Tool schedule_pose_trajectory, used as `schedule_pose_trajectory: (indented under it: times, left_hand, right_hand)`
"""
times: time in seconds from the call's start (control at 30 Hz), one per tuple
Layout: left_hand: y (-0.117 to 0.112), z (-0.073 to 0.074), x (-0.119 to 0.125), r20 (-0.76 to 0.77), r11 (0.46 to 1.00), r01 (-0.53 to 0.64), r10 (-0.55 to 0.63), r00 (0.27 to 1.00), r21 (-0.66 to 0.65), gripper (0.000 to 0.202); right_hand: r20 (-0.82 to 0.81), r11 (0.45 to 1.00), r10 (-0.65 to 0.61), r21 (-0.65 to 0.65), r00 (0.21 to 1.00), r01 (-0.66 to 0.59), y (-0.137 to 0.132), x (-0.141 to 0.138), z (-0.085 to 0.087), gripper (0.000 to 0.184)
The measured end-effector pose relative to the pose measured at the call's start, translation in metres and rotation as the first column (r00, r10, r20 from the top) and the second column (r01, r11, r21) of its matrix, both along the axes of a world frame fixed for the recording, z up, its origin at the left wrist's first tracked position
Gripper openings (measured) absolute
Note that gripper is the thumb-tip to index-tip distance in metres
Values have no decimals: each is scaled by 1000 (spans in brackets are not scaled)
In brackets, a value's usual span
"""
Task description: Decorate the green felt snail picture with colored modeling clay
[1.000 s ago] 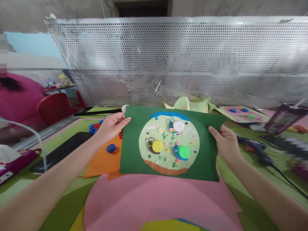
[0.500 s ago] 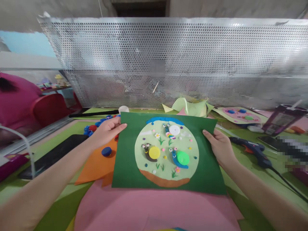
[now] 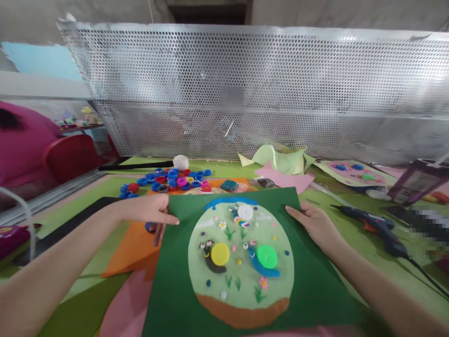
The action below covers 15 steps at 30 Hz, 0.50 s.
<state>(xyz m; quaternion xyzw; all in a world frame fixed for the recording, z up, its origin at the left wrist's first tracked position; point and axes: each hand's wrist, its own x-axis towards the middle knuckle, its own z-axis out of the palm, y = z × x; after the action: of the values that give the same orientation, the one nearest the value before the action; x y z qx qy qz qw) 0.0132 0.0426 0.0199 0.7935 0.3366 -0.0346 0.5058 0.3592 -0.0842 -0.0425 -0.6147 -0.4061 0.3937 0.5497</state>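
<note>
I hold a dark green felt sheet point(image 3: 305, 290) low over the table, tilted nearly flat. On it is a pale green circle with snails made from a yellow cap point(image 3: 220, 254), a green cap point(image 3: 266, 256) and a white cap point(image 3: 245, 212). My left hand point(image 3: 149, 209) pinches the sheet's upper left edge. My right hand point(image 3: 315, 224) grips its upper right edge, thumb on top.
Several coloured bottle caps point(image 3: 168, 180) lie behind on an orange sheet point(image 3: 131, 245). A glue gun point(image 3: 377, 228) lies at the right, a second craft picture point(image 3: 351, 169) behind it. Pink felt point(image 3: 121, 311) lies underneath. A perforated metal screen point(image 3: 245, 89) closes the back. A person in pink point(image 3: 21, 140) sits at the left.
The green sheet has come down and toward me, from upright to nearly flat. The bottle caps behind it have come into sight. Both hands kept their hold.
</note>
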Motion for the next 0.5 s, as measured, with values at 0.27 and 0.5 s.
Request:
schedule_pose_trajectory:
  times: [0.27, 0.5]
  left_hand:
    - [-2, 1, 2, -266, 972, 136, -185, 946, -192, 21]
    - [-1, -12, 2, -395, 998, 45, -63, 917, -53, 8]
  right_hand:
    - [222, 930, 353, -189, 909, -316, -7, -13, 2, 22]
    - [658, 936, 352, -231, 666, -266, -6, -12, -4, 26]
